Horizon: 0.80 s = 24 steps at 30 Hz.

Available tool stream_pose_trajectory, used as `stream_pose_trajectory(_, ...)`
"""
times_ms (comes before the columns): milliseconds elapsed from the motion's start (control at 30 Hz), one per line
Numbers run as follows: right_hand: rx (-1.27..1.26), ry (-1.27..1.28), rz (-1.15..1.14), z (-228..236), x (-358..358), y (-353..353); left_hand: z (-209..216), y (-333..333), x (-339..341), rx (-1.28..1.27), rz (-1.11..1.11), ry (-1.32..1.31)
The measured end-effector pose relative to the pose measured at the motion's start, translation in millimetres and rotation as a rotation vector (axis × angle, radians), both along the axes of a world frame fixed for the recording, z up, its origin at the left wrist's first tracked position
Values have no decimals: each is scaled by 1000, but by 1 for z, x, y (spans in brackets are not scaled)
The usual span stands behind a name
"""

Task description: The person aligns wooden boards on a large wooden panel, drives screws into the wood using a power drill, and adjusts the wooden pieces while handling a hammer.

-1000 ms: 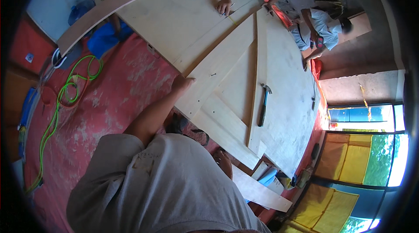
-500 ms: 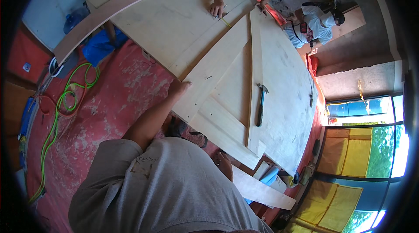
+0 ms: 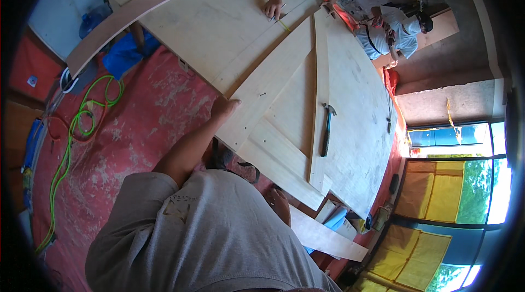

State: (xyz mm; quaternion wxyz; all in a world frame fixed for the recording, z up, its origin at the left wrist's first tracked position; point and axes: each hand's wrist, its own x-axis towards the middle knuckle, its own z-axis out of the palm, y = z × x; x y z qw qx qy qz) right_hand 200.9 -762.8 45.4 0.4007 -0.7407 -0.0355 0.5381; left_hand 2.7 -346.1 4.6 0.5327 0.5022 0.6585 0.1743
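My left hand (image 3: 224, 109) holds the left edge of a pale wooden board (image 3: 257, 98), thumb on top and fingers mostly hidden. This board lies over a large plywood panel (image 3: 355, 111), joined with another board (image 3: 276, 147) at its near end. Screws or nails show on its face. A narrow wooden strip (image 3: 320, 84) runs along the right of the frame. Beside it rests a hammer (image 3: 327, 130) with a dark handle. Bare skin shows below the near board's edge, partly behind my shirt; I cannot make out whether it is my right hand.
Across the panel, one person's hand (image 3: 273, 9) holds a thin marker beside a yellow tape measure (image 3: 285, 26). Another person (image 3: 402, 29) stands far right. A curved wooden strip (image 3: 109, 32) spans the upper left. A green cord (image 3: 68, 155) lies on the red floor covering (image 3: 147, 111).
The far-right person has raised an arm and brought both hands together at the chest. My left hand and the boards stay almost where they were.
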Motion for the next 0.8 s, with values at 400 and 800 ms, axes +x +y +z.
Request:
stream_pose_trajectory(400,7,7,1,-12,2,-10,16,2,-1,-62,-38,31)
stream_pose_trajectory(800,251,-21,487,-32,48,-7,-5,-1,-10,19,-22,-110)
